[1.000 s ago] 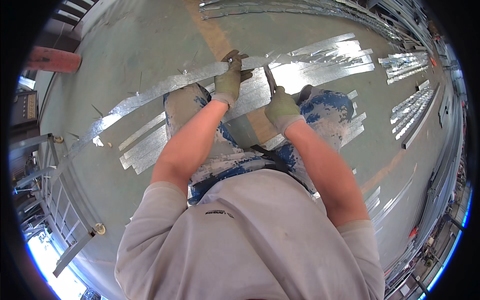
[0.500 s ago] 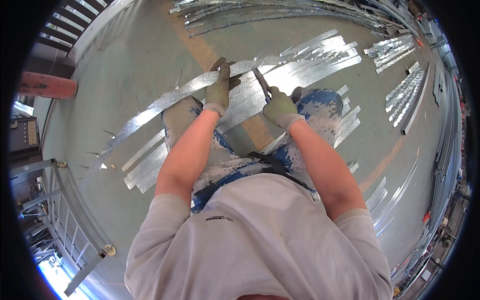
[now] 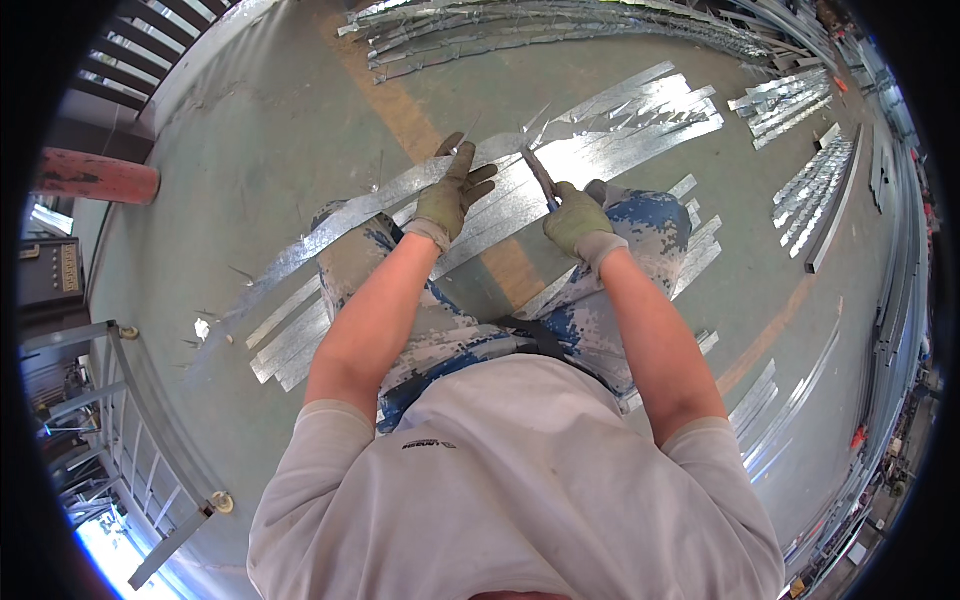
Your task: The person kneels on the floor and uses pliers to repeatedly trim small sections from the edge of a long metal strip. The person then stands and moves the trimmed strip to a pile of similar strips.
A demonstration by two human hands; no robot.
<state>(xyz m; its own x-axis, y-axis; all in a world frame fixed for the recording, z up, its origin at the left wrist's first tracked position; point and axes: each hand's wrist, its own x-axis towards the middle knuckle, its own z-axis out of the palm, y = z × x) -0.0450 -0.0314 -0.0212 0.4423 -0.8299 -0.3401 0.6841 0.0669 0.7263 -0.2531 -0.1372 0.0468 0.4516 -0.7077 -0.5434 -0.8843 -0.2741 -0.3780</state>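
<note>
A long, shiny metal strip [image 3: 365, 208] with thin upright prongs slants across in front of me, above my left knee. My left hand [image 3: 447, 200], in a greenish work glove, holds this strip between its somewhat spread fingers. My right hand [image 3: 577, 220], gloved too, is closed around a dark hand tool with a bit of blue at the handle, which looks like pliers [image 3: 540, 177]. The tool's tip meets the strip just right of my left hand; whether its jaws grip the metal is too small to tell.
Flat metal strips [image 3: 600, 150] lie in a spread pile under and beyond my hands. Pronged strips [image 3: 560, 25] are stacked along the far side, with smaller bundles [image 3: 785, 105] at right. A red cylinder [image 3: 100, 177] and a wheeled metal frame [image 3: 150, 450] stand at left.
My right hand and the tool have shifted a little to the right and nearer. The left hand's fingers have spread more, and the strip has slid slightly rightward with them.
</note>
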